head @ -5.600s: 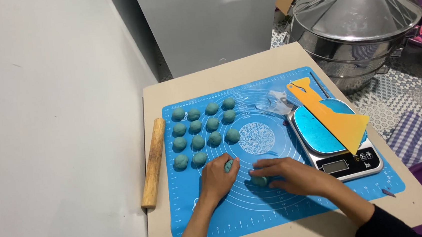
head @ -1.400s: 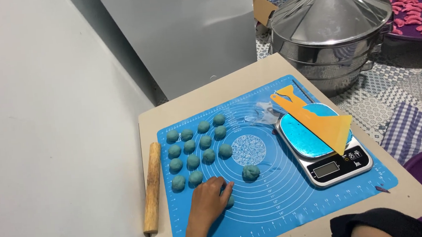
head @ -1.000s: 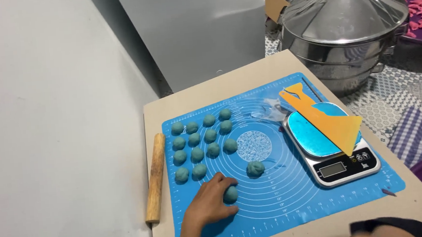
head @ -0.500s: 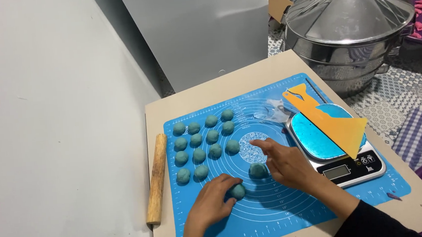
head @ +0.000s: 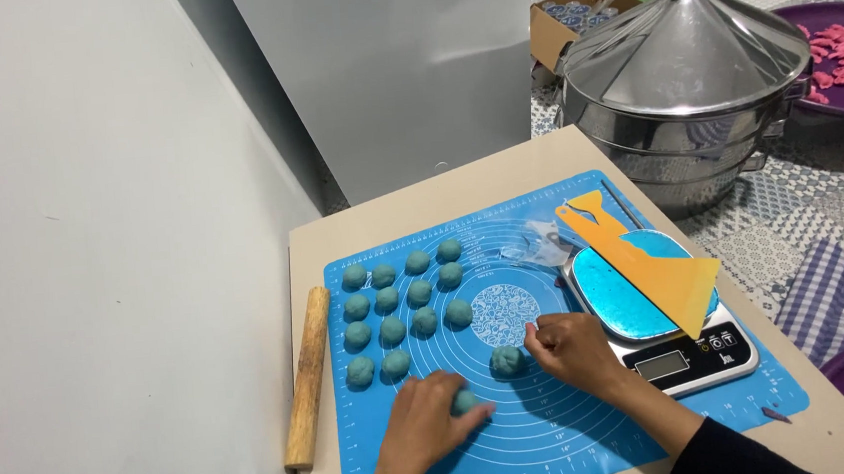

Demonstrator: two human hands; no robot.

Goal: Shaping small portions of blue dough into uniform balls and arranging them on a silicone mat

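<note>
On the blue silicone mat (head: 557,427), the left hand (head: 427,429) cups a small blue dough ball (head: 464,401), fingers curled over it, while the right hand (head: 573,345), fingers bent together, touches a second ball (head: 506,360). Twelve finished balls (head: 403,309) sit in rows; more blue dough (head: 612,297) waits on the digital scale (head: 687,357). Beyond, a brown cardboard box (head: 575,14) holds small packets.

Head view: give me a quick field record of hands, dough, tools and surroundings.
left hand: palm down on a dough ball
right hand: fingertips beside another ball
rows: blue balls lined up on mat
scale: right of mat, yellow scraper on it
rolling pin: left of mat
steamer: behind table, lid on
</note>
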